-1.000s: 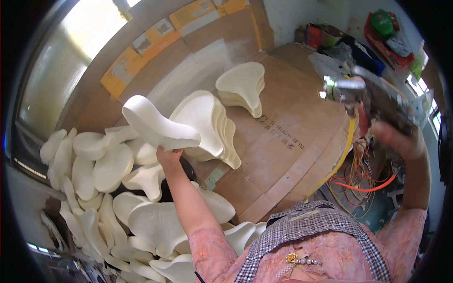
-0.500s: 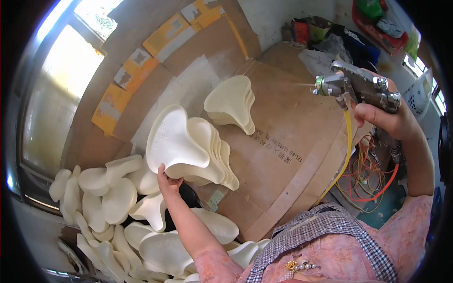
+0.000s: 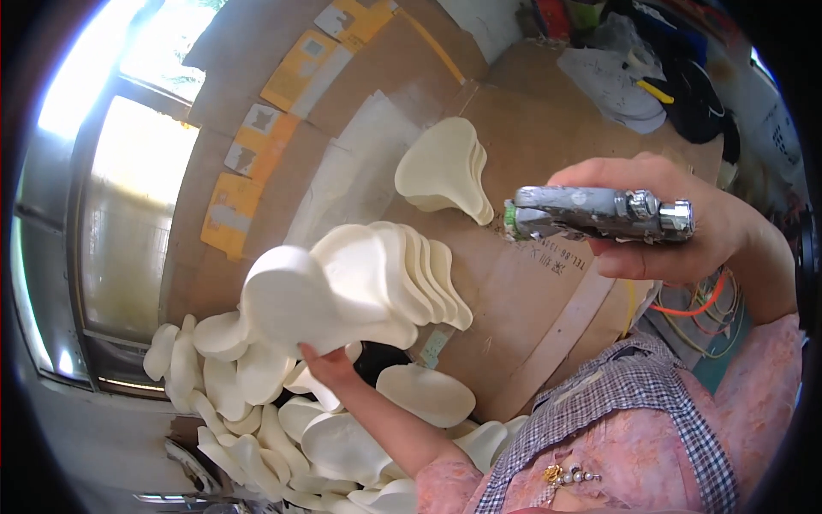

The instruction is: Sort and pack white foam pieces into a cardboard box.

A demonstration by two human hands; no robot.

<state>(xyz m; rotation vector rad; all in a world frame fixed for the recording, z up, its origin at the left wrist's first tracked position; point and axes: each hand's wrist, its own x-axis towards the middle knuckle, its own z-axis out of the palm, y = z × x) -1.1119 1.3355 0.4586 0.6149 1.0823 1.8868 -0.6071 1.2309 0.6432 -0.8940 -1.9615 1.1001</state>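
Observation:
My left hand (image 3: 328,366) holds a white saddle-shaped foam pad (image 3: 301,301) from below, lifted at the left of a leaning stack of like pads (image 3: 409,264). My right hand (image 3: 676,223) grips a grey metal spray gun (image 3: 595,214) at the right, its nozzle pointing left toward the stack. A second small stack of cream pads (image 3: 445,171) stands farther back on the cardboard-covered table (image 3: 522,291).
A heap of several loose white pads (image 3: 257,411) lies at the lower left below a window (image 3: 128,214). Cardboard sheets with yellow labels (image 3: 282,77) lean behind. Orange and yellow hoses (image 3: 702,304) hang at the right; clutter sits at the far right corner.
My right hand has brought the spray gun lower and nearer the camera, pointing left. My left hand has tilted the held pad over toward the left of the stack.

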